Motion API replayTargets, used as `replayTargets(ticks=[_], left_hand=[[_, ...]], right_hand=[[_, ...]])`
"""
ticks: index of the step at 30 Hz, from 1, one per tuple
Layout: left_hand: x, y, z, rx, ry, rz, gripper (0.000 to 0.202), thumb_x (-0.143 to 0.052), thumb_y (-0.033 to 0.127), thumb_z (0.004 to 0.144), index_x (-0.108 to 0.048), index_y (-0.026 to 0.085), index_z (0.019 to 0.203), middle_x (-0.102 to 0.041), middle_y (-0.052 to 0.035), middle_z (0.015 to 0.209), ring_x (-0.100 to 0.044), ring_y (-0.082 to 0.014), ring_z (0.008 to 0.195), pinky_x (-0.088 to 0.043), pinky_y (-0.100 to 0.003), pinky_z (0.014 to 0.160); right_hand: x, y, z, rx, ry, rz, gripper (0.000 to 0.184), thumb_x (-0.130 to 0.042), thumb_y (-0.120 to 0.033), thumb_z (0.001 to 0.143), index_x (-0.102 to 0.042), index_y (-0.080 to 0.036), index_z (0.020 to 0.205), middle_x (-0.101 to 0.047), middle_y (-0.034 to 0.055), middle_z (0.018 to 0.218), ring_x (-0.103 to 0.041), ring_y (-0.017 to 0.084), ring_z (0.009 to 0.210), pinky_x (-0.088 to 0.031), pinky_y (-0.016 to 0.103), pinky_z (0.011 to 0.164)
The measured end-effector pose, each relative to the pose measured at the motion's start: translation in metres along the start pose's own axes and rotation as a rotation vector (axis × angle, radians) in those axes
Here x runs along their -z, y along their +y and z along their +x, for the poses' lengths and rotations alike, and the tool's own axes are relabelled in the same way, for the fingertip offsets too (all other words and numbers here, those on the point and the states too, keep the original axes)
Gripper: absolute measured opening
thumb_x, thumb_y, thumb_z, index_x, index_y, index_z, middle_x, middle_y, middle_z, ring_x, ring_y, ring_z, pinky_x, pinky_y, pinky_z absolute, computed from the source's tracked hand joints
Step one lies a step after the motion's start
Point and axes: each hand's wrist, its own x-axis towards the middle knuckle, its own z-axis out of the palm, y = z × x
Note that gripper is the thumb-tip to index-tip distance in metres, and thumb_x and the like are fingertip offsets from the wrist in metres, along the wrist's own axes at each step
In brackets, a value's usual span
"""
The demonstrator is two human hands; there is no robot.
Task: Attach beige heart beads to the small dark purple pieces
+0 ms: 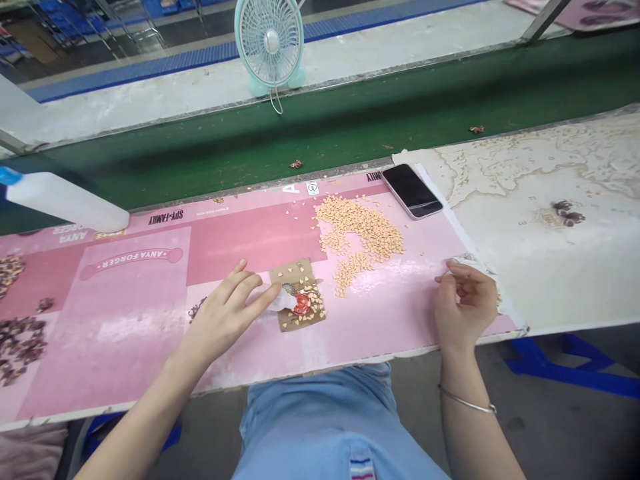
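Denim lap (325, 427) at bottom; I read the left hand (227, 313) open against a kraft card (293, 275), right hand (465, 307) curled, grip unclear.

A pale teal desk fan (270, 47) stands at top centre beyond a dark green conveyor belt (320, 127). Blue grating (150, 70) runs behind it, blue racks (65, 20) fill the upper left, and a blue stool (560, 357) sits on grey concrete (575, 427) at lower right.

Pink printed board (115, 347) with tiny peach hearts (357, 230), a phone (411, 191)
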Motion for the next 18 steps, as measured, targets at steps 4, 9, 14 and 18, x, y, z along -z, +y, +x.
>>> replayTargets(ticks=[4,9,14,18], left_hand=[[0.000,0.001,0.001,-0.007,-0.004,-0.004,0.043,-0.052,-0.013,0.092,-0.063,0.014,0.123,-0.061,-0.0048,0.100,-0.062,-0.0156,0.102,-0.061,-0.043,0.114],[-0.001,0.000,0.002,-0.010,0.002,-0.018,0.042,-0.051,-0.013,0.092,-0.064,0.014,0.121,-0.062,-0.0050,0.099,-0.063,-0.0156,0.101,-0.062,-0.043,0.114],[-0.003,-0.003,-0.001,0.021,-0.002,-0.049,0.044,-0.051,-0.009,0.094,-0.063,0.020,0.124,-0.064,-0.0045,0.101,-0.064,-0.0155,0.103,-0.062,-0.042,0.113],[-0.007,-0.006,-0.008,0.105,-0.027,-0.087,0.056,-0.052,-0.007,0.093,-0.060,0.028,0.136,-0.065,-0.0036,0.103,-0.066,-0.0170,0.103,-0.059,-0.045,0.116]], right_hand=[[0.000,0.001,0.000,-0.002,-0.003,-0.001,0.019,-0.064,-0.035,0.090,-0.064,-0.022,0.103,-0.074,0.0110,0.113,-0.072,0.020,0.080,-0.057,0.037,0.072],[0.000,0.001,0.000,-0.005,-0.007,-0.003,0.019,-0.064,-0.037,0.091,-0.064,-0.022,0.103,-0.074,0.0107,0.113,-0.072,0.021,0.081,-0.057,0.037,0.072],[0.000,0.001,0.000,-0.001,-0.018,0.002,0.019,-0.064,-0.037,0.091,-0.063,-0.022,0.104,-0.073,0.0109,0.113,-0.072,0.021,0.082,-0.058,0.039,0.074],[-0.001,0.001,-0.001,0.008,-0.024,-0.014,0.020,-0.063,-0.038,0.092,-0.063,-0.022,0.104,-0.073,0.0110,0.112,-0.072,0.021,0.081,-0.057,0.038,0.073]])
